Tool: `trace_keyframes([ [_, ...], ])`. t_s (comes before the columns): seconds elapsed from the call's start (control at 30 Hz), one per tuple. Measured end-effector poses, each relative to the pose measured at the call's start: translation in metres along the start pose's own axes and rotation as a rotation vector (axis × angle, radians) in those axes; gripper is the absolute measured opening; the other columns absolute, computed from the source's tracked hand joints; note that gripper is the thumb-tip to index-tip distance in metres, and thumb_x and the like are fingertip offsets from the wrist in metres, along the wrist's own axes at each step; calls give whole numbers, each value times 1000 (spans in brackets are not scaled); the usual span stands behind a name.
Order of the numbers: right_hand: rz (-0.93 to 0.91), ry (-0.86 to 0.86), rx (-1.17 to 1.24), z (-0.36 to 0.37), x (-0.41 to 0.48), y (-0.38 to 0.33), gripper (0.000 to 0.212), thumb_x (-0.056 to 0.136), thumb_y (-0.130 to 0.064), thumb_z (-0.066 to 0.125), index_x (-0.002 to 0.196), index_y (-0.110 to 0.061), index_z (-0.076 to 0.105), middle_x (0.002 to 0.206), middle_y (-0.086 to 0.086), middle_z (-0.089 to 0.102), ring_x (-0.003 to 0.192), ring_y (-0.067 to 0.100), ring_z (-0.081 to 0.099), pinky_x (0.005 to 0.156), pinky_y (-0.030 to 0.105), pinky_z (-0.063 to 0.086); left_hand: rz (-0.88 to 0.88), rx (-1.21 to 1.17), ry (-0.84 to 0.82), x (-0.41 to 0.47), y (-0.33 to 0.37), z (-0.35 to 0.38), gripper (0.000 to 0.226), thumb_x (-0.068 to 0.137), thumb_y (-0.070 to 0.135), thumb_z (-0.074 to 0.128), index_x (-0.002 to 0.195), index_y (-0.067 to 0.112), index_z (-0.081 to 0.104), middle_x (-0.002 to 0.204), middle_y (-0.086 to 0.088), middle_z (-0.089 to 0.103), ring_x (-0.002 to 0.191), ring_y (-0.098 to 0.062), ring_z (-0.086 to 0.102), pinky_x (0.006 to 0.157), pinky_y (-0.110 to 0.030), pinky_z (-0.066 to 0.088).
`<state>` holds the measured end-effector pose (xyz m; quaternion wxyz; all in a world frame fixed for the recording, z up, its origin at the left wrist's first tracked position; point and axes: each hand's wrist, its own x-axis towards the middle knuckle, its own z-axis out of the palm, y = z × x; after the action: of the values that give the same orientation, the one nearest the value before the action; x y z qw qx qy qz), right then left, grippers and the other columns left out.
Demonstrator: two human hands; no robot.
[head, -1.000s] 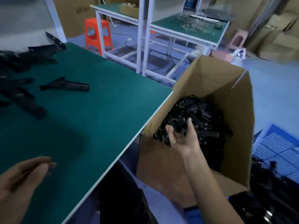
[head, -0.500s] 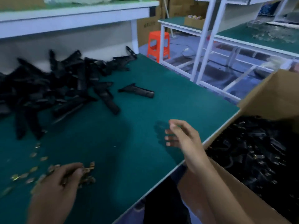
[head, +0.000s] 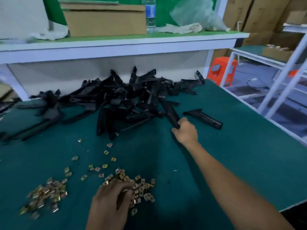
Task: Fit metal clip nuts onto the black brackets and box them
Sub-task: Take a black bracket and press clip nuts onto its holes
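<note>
A heap of black brackets (head: 119, 97) lies at the back of the green table (head: 240, 146). My right hand (head: 186, 131) reaches forward and is closed around the near end of one black bracket (head: 171, 113) at the heap's right edge. Another single bracket (head: 203, 118) lies just right of that hand. Gold-coloured metal clip nuts (head: 131, 181) are scattered and piled near the front. My left hand (head: 111, 201) rests palm down on that pile, fingers curled into the nuts; whether it holds any is hidden.
A second pile of clip nuts (head: 44, 196) lies at the front left. A white shelf (head: 116, 45) above the table carries a cardboard box (head: 106, 20), a water bottle (head: 150, 14) and rags. An orange stool (head: 221, 70) and white table frames stand to the right.
My view swung left from the cardboard box to the table. My right hand left the box, crossed the table and took hold of a bracket. My left hand settled onto the clip nuts.
</note>
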<state>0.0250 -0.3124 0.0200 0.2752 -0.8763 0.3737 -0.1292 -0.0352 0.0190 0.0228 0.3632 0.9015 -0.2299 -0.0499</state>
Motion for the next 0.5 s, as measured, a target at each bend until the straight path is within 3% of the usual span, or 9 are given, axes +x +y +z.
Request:
trace_keyframes([
  [0.07,11,22,173,-12,-13,8,26,92,-32,72,106,-17,57,103,5,64,106,31,61,80,35,46,-3,21,8,0,0,-1,16,94,35,65,97,51,63,98,38,54,103,0,48,91,-26,41],
  [0.17,-85,186,281,-48,-41,20,23,90,-31,75,107,-21,66,94,-8,64,99,20,61,91,36,48,44,32,28,0,1,1,15,95,29,64,99,44,64,97,38,52,101,-2,49,90,-27,41],
  [0.3,-278,432,437,-98,-79,19,24,82,-31,80,100,-32,63,81,-19,64,75,1,58,76,12,45,143,100,65,6,5,9,10,91,16,69,97,23,73,94,14,69,91,-14,58,87,-35,45],
  [0.4,-343,431,471,-107,-100,15,19,82,-37,77,94,-33,62,77,-23,65,68,-6,56,69,6,41,208,201,84,15,10,19,12,91,17,69,102,19,75,98,3,72,93,-22,60,91,-38,43],
  [0.5,-423,311,360,-88,-125,21,19,85,-35,76,93,-37,59,83,-19,64,69,0,55,65,8,40,224,284,44,21,13,31,27,97,30,61,122,27,70,109,-1,64,104,-25,50,99,-39,36],
])
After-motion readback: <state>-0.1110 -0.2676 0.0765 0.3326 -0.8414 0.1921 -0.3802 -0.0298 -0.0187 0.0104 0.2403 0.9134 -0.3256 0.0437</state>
